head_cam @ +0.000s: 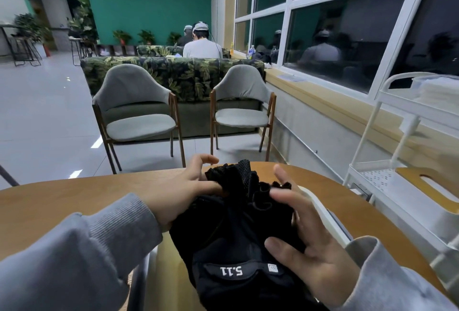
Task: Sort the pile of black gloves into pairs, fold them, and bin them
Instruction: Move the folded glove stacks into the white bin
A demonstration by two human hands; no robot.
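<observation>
Nearest the camera, a bundle of black gloves lay between the two hands, above a round wooden table. A cuff strap printed "5.11" faced the viewer at the bundle's near end, and the fingerless ends stood bunched at the far end.

The right hand lay against the bundle's right side, its fingers spread and nearly straight; the thumb pressed the fabric near the cuff, while the index finger lay across the bunched ends. It clasped nothing.

The left hand held the left side, its thumb and lower fingers pinching the fabric by the bunched ends, the index finger lifted clear above them.

A white bin showed just beyond the right hand. A white trolley stood to the right. Farther off stood two grey chairs, then a leaf-patterned sofa.
</observation>
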